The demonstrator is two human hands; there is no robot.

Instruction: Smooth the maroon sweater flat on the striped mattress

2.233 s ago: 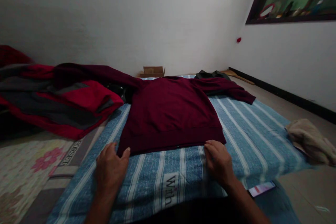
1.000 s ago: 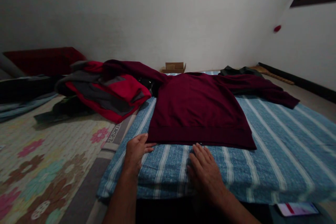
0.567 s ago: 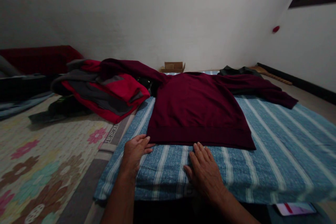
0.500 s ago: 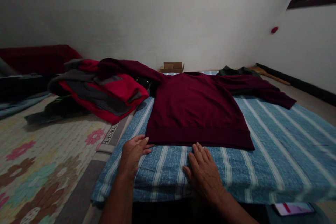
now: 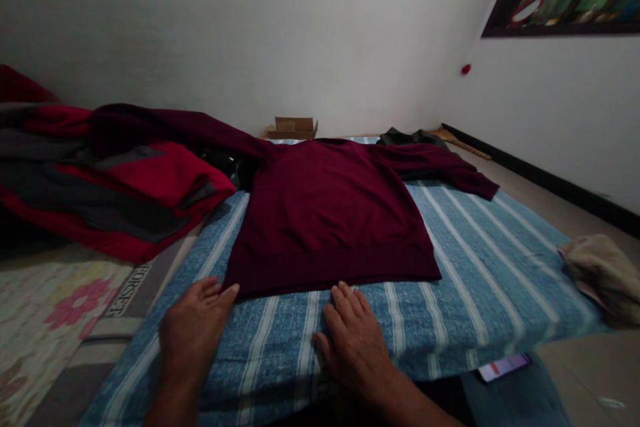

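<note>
- The maroon sweater (image 5: 325, 213) lies flat, front down or up I cannot tell, on the blue striped sheet (image 5: 480, 260), its hem nearest the person and its two sleeves spread out to either side at the far end.
- The left hand (image 5: 193, 327) rests flat on the sheet with its grip open, fingertips just touching the sweater's near left hem corner; it holds nothing.
- The right hand (image 5: 353, 337) lies palm down, grip open and empty, fingertips at the middle of the sweater's hem.
- Risk, as I judge it: the sweater's left sleeve runs up onto the red and grey jacket (image 5: 110, 187) beside it, so any pull on the sweater could drag that jacket along or bunch the sleeve.
- Risk: the hands press the loose sheet under the sweater; a slide of the palms could wrinkle sheet and hem together.
- Risk: the phone (image 5: 503, 367) lies at the sheet's edge, near and to the right of the sweater; a tug on the sheet could shift it.
- Count: one sweater, two hands, one jacket, one sheet, one phone, one cardboard box (image 5: 294, 127) beyond the sweater by the wall, one beige cloth (image 5: 600, 273) well to the sweater's right, one dark garment (image 5: 410, 138) behind its right sleeve.
</note>
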